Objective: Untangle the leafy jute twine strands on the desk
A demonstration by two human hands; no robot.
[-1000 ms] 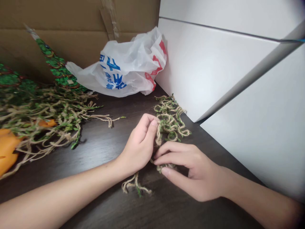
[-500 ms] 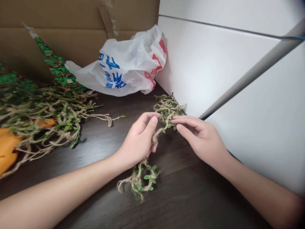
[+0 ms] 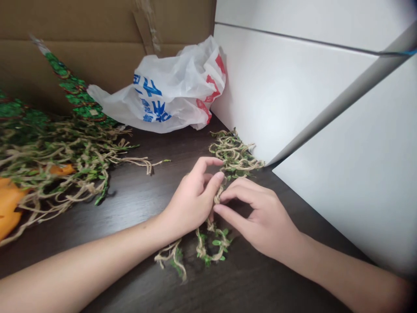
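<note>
A twine garland with small green leaves (image 3: 218,196) runs between both hands, over the dark wood surface. My left hand (image 3: 190,202) is closed around part of it, and its index finger reaches toward the leafy twine bundle (image 3: 236,154) just beyond. With thumb and fingertips together, my right hand (image 3: 260,211) pinches the knotted twine beside the left thumb. Below the hands hang a leafy loop (image 3: 202,250) and some loose twine ends (image 3: 177,261). The left palm and fingers hide part of the garland.
At left lies a large tangle of leafy twine (image 3: 87,152) with an orange piece (image 3: 11,208) beside it. Green tinsel trees (image 3: 73,91) stand behind. A white plastic bag (image 3: 182,87) rests against the cardboard (image 3: 81,21). White panels (image 3: 286,87) border the right side.
My right hand has moved left and toward me, from the far bundle to the twine by my left thumb, where it now pinches. The hanging loop has shifted right.
</note>
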